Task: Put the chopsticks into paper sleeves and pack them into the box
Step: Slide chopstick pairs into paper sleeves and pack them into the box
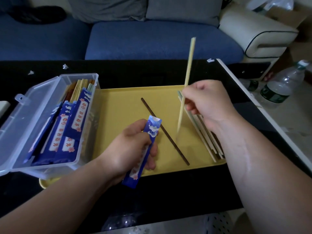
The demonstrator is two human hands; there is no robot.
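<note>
In the head view, a blue paper sleeve is gripped in the left hand, the fingers curled round its middle, so that its open mouth points up and away over the yellow tray. A pale chopstick is pinched partway along its length by the right hand. It is held steeply, with the thin tip pointing down towards the tray and the thick end raised over the black table. The tip is blurred and lies near the sleeve's mouth but apart from it, so nothing has yet been slid into this sleeve.

One dark brown chopstick lies loose and slanted on the tray between the two hands. A pile of bare chopsticks is stacked along the tray's right edge, partly hidden under the right wrist.

At the left a clear plastic box stands with its lid thrown open. Several filled sleeves are packed in it, with chopstick ends showing above them at the far end.

The task is judged to be well under way but not finished. A good share has been sleeved and boxed, the sleeve in hand remains to be filled, and the pile and the loose dark chopstick are left to be done. How many remain cannot be counted. A blue sofa is seen beyond the table, and a water bottle at the far right.
</note>
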